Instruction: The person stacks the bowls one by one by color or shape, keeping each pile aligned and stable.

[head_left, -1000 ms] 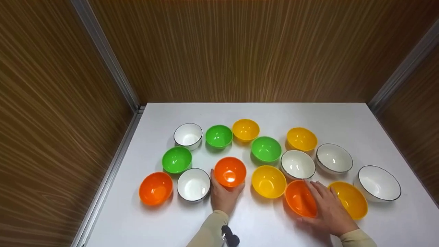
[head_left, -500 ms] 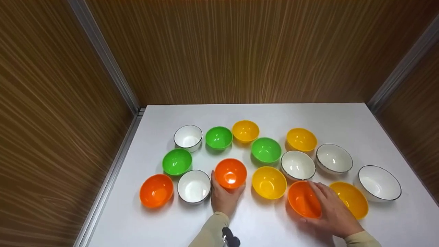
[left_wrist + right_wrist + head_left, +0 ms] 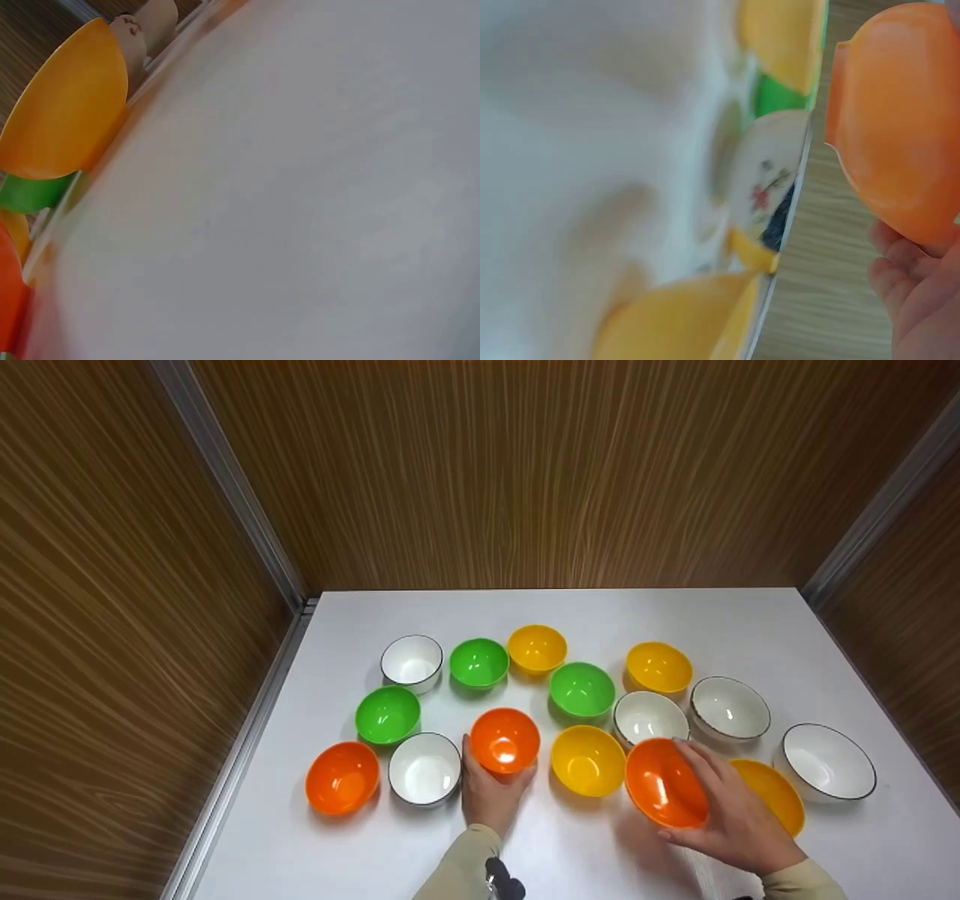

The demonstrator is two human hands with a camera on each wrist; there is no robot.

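Note:
My left hand (image 3: 491, 799) curls round the lower side of an orange bowl (image 3: 505, 740) in the middle of the group, thumb and fingers on either side. An orange edge of it shows in the left wrist view. Tilted to the left, a second orange bowl (image 3: 666, 784) is held by my right hand (image 3: 739, 817), fingers over its right rim and thumb below. The right wrist view shows this bowl (image 3: 900, 120) raised off the table, with fingertips (image 3: 904, 251) under its side. A yellow bowl (image 3: 772, 795) is partly hidden behind the right hand.
A third orange bowl (image 3: 342, 778) sits far left beside a white bowl (image 3: 424, 769). Green bowls (image 3: 388, 715), yellow bowls (image 3: 588, 761) and dark-rimmed white bowls (image 3: 828, 762) stand close around both hands on the white table (image 3: 337, 870). Wood-grain panels (image 3: 525, 472) enclose it.
My right hand has lifted its orange bowl off the table and tipped it, the shadow now falling apart below it. The left hand and its bowl stay about where they were.

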